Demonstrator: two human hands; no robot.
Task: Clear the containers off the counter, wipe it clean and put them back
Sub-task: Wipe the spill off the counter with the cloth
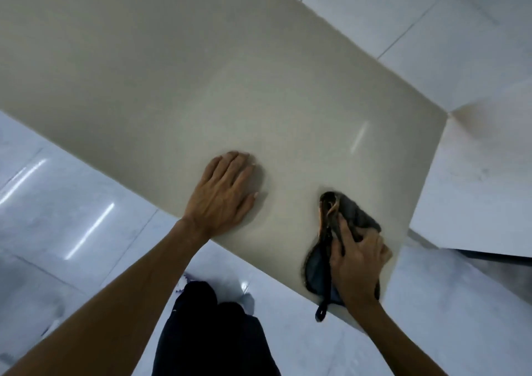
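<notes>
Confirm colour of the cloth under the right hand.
Dark grey wiping cloth, tan-orange trim at its far end; shows best in head view.

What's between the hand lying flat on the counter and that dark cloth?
Nothing: the head view shows only bare beige counter between the left hand and the grey cloth, which the right hand holds down near the front edge.
</notes>
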